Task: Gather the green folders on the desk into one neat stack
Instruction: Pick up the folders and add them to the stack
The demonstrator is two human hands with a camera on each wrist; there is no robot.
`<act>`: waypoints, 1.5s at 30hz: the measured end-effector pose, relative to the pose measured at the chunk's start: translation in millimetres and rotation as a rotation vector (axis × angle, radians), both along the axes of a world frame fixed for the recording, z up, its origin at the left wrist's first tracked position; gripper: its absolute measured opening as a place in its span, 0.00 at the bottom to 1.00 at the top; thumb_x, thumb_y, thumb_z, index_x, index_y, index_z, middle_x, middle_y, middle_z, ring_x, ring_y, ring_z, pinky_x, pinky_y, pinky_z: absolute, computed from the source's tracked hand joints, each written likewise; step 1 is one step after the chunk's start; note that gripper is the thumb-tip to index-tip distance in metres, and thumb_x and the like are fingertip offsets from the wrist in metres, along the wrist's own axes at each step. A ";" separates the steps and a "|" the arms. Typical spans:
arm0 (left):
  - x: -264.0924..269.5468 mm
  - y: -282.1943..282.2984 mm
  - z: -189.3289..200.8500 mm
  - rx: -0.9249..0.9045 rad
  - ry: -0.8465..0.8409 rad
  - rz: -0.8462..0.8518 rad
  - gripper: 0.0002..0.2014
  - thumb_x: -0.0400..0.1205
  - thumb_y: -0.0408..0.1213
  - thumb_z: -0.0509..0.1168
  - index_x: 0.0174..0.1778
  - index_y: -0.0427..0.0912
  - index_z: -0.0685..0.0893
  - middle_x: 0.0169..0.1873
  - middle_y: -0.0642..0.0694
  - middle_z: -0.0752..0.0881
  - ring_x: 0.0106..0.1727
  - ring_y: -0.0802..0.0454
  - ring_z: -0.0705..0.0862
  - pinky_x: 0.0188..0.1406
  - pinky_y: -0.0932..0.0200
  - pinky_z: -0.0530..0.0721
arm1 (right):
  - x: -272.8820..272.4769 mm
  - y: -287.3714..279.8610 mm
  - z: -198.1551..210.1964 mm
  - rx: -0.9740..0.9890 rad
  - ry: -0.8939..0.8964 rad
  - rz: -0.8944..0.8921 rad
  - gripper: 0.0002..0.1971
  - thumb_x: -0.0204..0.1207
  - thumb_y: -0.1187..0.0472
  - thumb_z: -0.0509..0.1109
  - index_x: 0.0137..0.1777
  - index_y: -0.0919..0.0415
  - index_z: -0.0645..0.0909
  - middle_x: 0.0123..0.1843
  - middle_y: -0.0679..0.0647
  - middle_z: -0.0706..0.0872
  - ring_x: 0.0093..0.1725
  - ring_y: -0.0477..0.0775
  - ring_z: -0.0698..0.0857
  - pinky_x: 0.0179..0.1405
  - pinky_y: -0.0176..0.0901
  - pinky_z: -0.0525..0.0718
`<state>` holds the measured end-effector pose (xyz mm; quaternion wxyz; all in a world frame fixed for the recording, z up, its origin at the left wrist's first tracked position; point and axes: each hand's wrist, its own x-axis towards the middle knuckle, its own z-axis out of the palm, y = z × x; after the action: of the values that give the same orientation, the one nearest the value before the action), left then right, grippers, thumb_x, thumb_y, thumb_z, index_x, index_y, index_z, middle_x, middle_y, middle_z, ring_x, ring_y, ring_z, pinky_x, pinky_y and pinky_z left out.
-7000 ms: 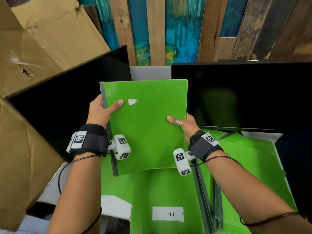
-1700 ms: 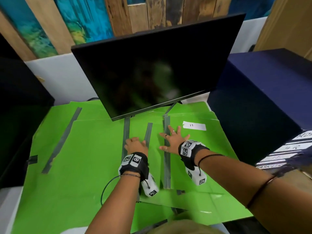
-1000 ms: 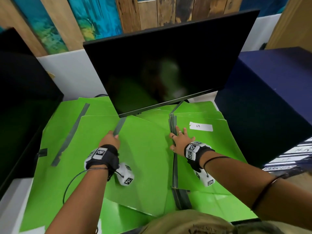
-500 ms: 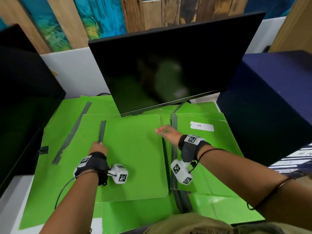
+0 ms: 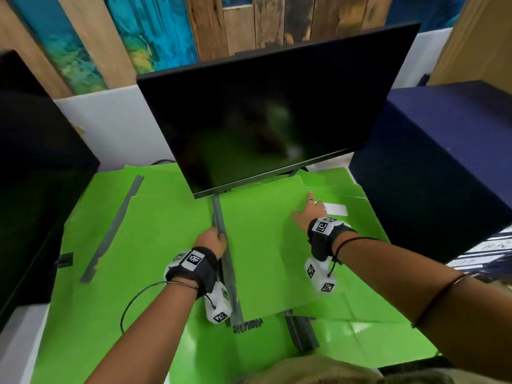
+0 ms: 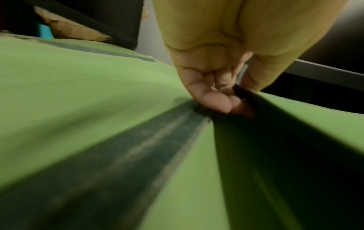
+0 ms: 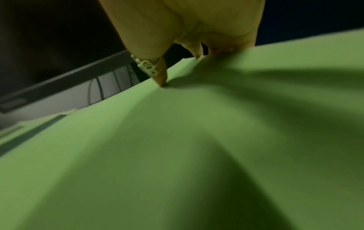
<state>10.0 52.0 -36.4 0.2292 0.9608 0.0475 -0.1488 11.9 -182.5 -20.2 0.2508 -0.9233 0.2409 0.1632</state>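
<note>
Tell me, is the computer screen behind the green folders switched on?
No, the screen is dark all over and shows only faint reflections, while the green folders lie spread on the desk below it.

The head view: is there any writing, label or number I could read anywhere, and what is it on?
White label on a green folder, by the right hand: faint mark, too blurred to read.
White labels at the right edge: handwriting, too blurred to read.
Wristband tags: black-and-white code patterns, no words.
No other text shows.
</note>
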 end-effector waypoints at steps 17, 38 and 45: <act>2.6 -41.0 -6.2 0.189 -0.139 0.017 0.27 0.78 0.42 0.67 0.72 0.40 0.69 0.72 0.39 0.69 0.73 0.41 0.69 0.71 0.48 0.71 | -13.9 38.6 -10.2 -0.202 -0.246 0.775 0.15 0.78 0.50 0.62 0.59 0.53 0.83 0.72 0.55 0.72 0.75 0.56 0.64 0.77 0.63 0.57; -49.0 17.3 -13.9 0.436 0.133 0.083 0.26 0.83 0.54 0.53 0.76 0.49 0.62 0.82 0.40 0.54 0.82 0.34 0.53 0.71 0.17 0.45 | 23.2 86.2 -13.1 -0.531 0.096 0.788 0.25 0.79 0.54 0.61 0.75 0.61 0.66 0.76 0.59 0.69 0.75 0.61 0.66 0.72 0.67 0.69; -46.2 18.3 3.1 0.247 0.213 0.061 0.16 0.86 0.41 0.53 0.69 0.45 0.72 0.80 0.35 0.55 0.81 0.27 0.48 0.75 0.24 0.51 | 10.1 92.4 -23.9 -0.336 0.033 0.694 0.31 0.80 0.45 0.57 0.81 0.48 0.51 0.84 0.57 0.52 0.82 0.70 0.46 0.76 0.76 0.49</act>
<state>-36.2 70.3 -33.4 0.1073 0.9585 0.1187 -0.2358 22.0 -90.0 -44.1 0.0218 -0.9754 -0.0587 0.2113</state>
